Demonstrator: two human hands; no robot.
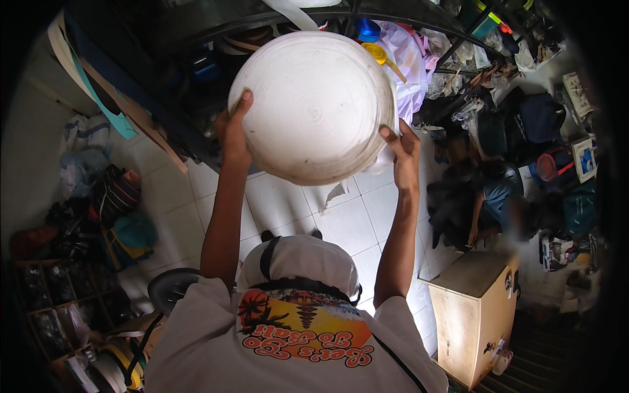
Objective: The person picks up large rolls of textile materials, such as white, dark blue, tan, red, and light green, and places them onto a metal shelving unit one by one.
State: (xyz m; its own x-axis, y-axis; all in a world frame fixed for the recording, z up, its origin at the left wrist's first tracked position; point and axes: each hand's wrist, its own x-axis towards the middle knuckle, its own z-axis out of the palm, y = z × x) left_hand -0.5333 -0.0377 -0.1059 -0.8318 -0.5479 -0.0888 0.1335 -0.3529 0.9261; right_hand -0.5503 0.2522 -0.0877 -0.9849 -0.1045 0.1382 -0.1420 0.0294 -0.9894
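A big round roll of white webbing (314, 105), wound in a flat spiral, is held up in front of me at shelf height. My left hand (234, 134) grips its left edge, thumb on the face toward me. On the lower right edge, my right hand (405, 154) is closed round the rim with the thumb at the near side. Fingers behind the roll are partly hidden. A small yellow roll of strap (373, 54) and a blue roll (367, 29) lie just beyond its upper right edge, beside white-lilac plastic (403, 62).
Dark shelving (445, 26) runs across the far side. Strips of material (98, 85) hang at left, above bags (116, 193). A compartmented rack (52, 308) stands lower left, a dark round seat (170, 288) nearby. At right are a wooden cabinet (472, 288) and another person (501, 196).
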